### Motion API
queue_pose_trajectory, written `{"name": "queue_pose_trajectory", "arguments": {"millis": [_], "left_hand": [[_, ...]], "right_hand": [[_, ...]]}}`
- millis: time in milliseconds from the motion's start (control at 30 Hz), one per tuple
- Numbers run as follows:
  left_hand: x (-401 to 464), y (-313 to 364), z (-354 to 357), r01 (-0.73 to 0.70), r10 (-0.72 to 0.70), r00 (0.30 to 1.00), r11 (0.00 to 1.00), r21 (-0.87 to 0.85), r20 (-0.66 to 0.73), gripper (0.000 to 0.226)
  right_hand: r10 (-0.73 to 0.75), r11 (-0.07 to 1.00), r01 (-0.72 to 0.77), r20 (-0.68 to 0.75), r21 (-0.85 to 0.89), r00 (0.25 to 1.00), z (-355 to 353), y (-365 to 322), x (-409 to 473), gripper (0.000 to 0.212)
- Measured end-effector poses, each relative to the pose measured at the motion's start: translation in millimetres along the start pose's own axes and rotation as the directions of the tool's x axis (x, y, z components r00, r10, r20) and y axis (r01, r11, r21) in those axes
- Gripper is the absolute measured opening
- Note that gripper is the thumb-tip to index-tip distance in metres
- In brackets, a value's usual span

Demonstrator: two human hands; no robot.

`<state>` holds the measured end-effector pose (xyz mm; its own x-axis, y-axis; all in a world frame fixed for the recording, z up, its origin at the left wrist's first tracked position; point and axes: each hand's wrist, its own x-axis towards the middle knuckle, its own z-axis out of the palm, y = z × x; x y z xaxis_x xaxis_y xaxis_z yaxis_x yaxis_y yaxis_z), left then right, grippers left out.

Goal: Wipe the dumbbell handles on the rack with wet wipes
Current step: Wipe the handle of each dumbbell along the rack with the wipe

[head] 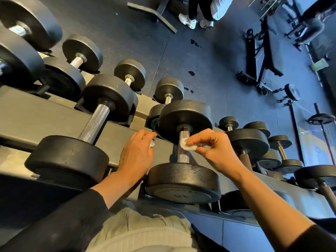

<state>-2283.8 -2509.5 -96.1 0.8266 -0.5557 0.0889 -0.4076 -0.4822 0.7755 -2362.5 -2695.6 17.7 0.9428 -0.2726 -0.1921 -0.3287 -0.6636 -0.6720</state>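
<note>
Dumbbell handle (183,150), knurled bright steel, set between two black round heads on the upper tier of the rack (116,131), directly in front of you and just right of centre. Your right hand (211,149) has its fingers pinched together on a small folded white wet wipe (188,146), pressing it against the upper half of the handle. Your left hand (137,151) lies beside the near head (183,182), fingers curled round something small and white that you cannot identify from here, possibly a wipe packet or cap. Handling, by judgement: the wipe is light, limp and damp, likely to bunch or snag on the knurling, so keep it folded and hold it by the edge furthest from the steel. The dumbbell itself is heavy and rigid and sits cradled in the rack; it should not need lifting, though it may roll a little if you twist hard, so steady the near head if it turns. Wrapping the wipe round the bar would reach the hidden underside. Markings: the face of the near head carries embossed figures that read as "10", seen upside down; the lettering arched above them is too faint to read. Neighbouring dumbbell (94,124) to the left shows the same knurled bar, with no legible label.
</note>
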Motion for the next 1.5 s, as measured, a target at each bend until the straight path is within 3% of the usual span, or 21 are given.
{"name": "queue_pose_trajectory", "arguments": {"millis": [400,667,833,1100,1367,1500], "left_hand": [[7.5,41.5,-84.6,-0.105,0.153,0.979,0.945,0.311,-0.136,0.035],[-16.2,24.3,-134.8,0.137,-0.029,0.974,0.866,0.481,-0.225,0.041],[-27.1,13.8,-149.5,0.193,-0.087,0.969,0.848,0.493,-0.230,0.035],[-21.6,1.3,-153.9,0.270,-0.216,0.959,0.888,0.372,-0.181,0.027],[-21.7,0.4,-153.9,0.289,-0.245,0.956,0.885,0.364,-0.163,0.041],[-22.5,-0.6,-154.0,0.289,-0.237,0.954,0.888,0.358,-0.183,0.031]], "right_hand": [[-0.278,0.957,0.276,0.013,0.090,0.960,33.2,-59.6,67.0,0.021],[-0.381,0.923,0.370,0.135,0.103,0.915,80.7,-77.4,93.4,0.023],[-0.380,0.924,0.380,0.192,0.040,0.905,112.4,-73.6,108.6,0.023],[-0.423,0.879,0.433,0.093,-0.202,0.902,135.9,-72.9,119.0,0.022],[-0.245,0.958,0.235,0.043,0.165,0.969,168.1,-66.9,110.3,0.017],[-0.221,0.931,0.219,-0.025,0.293,0.975,167.8,-67.6,107.1,0.017]]}}
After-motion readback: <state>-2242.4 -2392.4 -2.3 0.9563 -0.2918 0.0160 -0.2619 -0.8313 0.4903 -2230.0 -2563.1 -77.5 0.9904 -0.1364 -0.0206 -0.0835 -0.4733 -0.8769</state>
